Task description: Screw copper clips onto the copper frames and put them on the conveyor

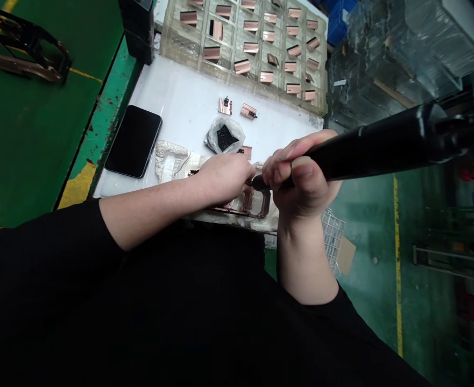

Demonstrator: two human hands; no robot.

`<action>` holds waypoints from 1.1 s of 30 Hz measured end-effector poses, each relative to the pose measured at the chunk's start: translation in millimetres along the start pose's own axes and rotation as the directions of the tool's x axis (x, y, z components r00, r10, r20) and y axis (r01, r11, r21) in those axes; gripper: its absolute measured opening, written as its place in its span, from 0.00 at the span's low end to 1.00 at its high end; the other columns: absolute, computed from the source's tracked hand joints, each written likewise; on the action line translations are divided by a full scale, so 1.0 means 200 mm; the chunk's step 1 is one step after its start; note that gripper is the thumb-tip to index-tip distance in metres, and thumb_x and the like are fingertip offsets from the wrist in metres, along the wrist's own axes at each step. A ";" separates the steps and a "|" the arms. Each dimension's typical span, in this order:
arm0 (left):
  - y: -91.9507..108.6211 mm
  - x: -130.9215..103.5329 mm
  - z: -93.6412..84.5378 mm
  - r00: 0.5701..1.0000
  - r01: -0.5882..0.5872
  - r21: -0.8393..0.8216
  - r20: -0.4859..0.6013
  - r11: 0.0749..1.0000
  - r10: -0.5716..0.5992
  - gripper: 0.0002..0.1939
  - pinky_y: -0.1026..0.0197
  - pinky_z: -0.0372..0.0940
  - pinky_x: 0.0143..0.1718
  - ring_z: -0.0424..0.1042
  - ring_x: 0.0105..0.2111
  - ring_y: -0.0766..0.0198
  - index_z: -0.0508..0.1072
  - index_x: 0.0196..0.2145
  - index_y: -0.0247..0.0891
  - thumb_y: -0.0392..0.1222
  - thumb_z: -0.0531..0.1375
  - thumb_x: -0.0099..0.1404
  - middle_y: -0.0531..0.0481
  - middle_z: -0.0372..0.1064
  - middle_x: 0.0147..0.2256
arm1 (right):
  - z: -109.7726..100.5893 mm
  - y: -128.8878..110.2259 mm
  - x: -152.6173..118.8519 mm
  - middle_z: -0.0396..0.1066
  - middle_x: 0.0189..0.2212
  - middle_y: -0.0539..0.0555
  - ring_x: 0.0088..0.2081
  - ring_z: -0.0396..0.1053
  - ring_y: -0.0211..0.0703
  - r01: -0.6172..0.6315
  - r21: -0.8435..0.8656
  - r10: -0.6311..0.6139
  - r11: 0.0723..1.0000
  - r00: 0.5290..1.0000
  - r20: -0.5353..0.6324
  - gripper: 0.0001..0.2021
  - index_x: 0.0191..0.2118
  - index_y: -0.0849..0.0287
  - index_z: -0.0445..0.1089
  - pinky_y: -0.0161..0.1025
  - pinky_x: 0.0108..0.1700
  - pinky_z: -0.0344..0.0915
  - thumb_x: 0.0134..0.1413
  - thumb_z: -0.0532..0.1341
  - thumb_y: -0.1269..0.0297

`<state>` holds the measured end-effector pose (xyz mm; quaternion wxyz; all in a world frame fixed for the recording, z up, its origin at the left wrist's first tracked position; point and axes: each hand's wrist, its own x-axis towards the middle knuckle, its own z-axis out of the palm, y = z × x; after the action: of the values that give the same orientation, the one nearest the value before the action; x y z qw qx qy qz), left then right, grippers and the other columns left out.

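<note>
My right hand (301, 169) is wrapped round a black power screwdriver (374, 145), whose tip points left toward my other hand. My left hand (231, 174) is closed beside that tip, over a copper-coloured frame (261, 204); what its fingers pinch is hidden. Under the hands the frame lies on a whitish padded support (172, 156). Just beyond my left hand sits an open plastic bag (226, 135) of small black pieces. Two small copper-coloured parts with black pieces on them, one upright (225, 106) and one tilted (248, 111), lie behind the bag.
A clear compartment tray (237, 75) with several copper-coloured parts stands at the back of the white table (172, 91). A black phone (134, 141) lies at the left edge. Stacked clear trays (402, 48) are at the back right, with a wire basket (333, 236) lower right.
</note>
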<state>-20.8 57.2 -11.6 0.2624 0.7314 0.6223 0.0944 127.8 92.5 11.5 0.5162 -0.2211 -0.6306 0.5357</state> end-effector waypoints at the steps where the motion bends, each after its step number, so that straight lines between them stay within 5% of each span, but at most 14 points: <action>1: 0.00 0.00 0.00 1.000 -0.006 0.009 0.001 1.000 0.006 0.09 0.52 0.68 0.43 0.80 0.45 0.45 0.87 0.42 0.41 0.46 0.68 0.69 0.43 0.81 0.39 | 0.00 0.00 0.00 0.60 0.21 0.40 0.18 0.59 0.35 0.002 -0.001 -0.002 1.000 1.000 -0.004 0.22 0.36 0.48 0.71 0.38 0.21 0.61 0.56 0.78 0.39; 8: -0.02 0.00 0.00 0.999 -0.044 0.041 -0.014 0.998 0.045 0.09 0.54 0.65 0.38 0.80 0.41 0.48 0.87 0.43 0.44 0.47 0.67 0.71 0.45 0.81 0.38 | 0.07 0.03 -0.04 0.60 0.20 0.40 0.18 0.60 0.34 0.091 0.023 -0.083 0.996 0.969 -0.232 0.15 0.38 0.49 0.73 0.36 0.21 0.59 0.63 0.77 0.50; 13: -0.04 -0.02 0.00 0.997 -0.070 0.083 -0.010 0.994 0.071 0.12 0.54 0.65 0.36 0.80 0.40 0.49 0.86 0.42 0.46 0.51 0.64 0.74 0.46 0.82 0.38 | 0.02 -0.04 0.02 0.63 0.21 0.41 0.19 0.61 0.36 -0.004 0.072 0.013 0.997 0.993 -0.113 0.20 0.40 0.51 0.76 0.37 0.23 0.62 0.59 0.77 0.42; 16: -0.03 -0.03 -0.01 0.993 -0.114 0.161 0.007 0.980 0.114 0.14 0.54 0.67 0.38 0.80 0.42 0.49 0.85 0.41 0.43 0.53 0.64 0.75 0.45 0.82 0.40 | -0.05 -0.14 0.04 0.64 0.22 0.41 0.20 0.63 0.36 0.012 0.036 -0.005 0.999 0.982 -0.189 0.23 0.43 0.51 0.75 0.37 0.24 0.63 0.59 0.76 0.38; 21: -0.03 -0.06 -0.05 0.984 -0.173 0.255 -0.001 0.951 0.179 0.14 0.51 0.71 0.43 0.80 0.46 0.47 0.85 0.46 0.41 0.53 0.64 0.76 0.42 0.83 0.45 | -0.16 -0.26 0.02 0.75 0.29 0.45 0.27 0.71 0.38 -0.103 -0.078 0.093 0.992 0.988 -0.124 0.23 0.52 0.53 0.78 0.38 0.32 0.68 0.60 0.79 0.46; 24: -0.03 -0.17 -0.08 0.972 -0.176 0.302 -0.096 0.937 0.213 0.19 0.45 0.70 0.55 0.77 0.56 0.42 0.81 0.58 0.39 0.52 0.64 0.78 0.38 0.81 0.55 | -0.22 -0.29 -0.02 0.78 0.35 0.48 0.33 0.75 0.39 -0.141 -0.138 0.134 0.980 0.989 -0.056 0.23 0.55 0.54 0.78 0.37 0.37 0.72 0.63 0.77 0.46; 27: -0.04 -0.34 -0.09 0.940 -0.193 0.289 -0.219 0.938 0.261 0.17 0.45 0.68 0.57 0.77 0.54 0.45 0.82 0.52 0.40 0.52 0.58 0.82 0.38 0.82 0.52 | -0.26 -0.30 -0.09 0.81 0.45 0.52 0.36 0.78 0.40 -0.153 -0.095 0.148 0.984 0.988 -0.049 0.22 0.54 0.55 0.78 0.38 0.40 0.76 0.66 0.75 0.44; 30: -0.05 -0.47 -0.06 0.971 -0.199 0.220 -0.090 0.955 0.223 0.15 0.45 0.69 0.53 0.77 0.49 0.45 0.82 0.44 0.41 0.52 0.61 0.80 0.39 0.83 0.47 | -0.30 -0.29 -0.16 0.83 0.46 0.55 0.36 0.79 0.39 -0.194 -0.077 0.185 0.978 0.977 -0.110 0.22 0.55 0.56 0.78 0.38 0.39 0.77 0.68 0.73 0.44; 33: -0.06 -0.49 -0.03 0.992 -0.123 0.161 0.045 0.979 0.117 0.05 0.43 0.68 0.52 0.78 0.48 0.41 0.81 0.39 0.41 0.42 0.66 0.74 0.39 0.82 0.44 | -0.33 -0.24 -0.22 0.84 0.44 0.56 0.36 0.78 0.40 -0.270 -0.080 0.252 0.960 0.951 -0.178 0.23 0.55 0.57 0.80 0.38 0.38 0.76 0.67 0.74 0.44</action>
<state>-53.7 -34.9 6.1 0.2064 0.7882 0.5779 0.0459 216.0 70.2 29.7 0.4794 -0.3728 -0.5773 0.5457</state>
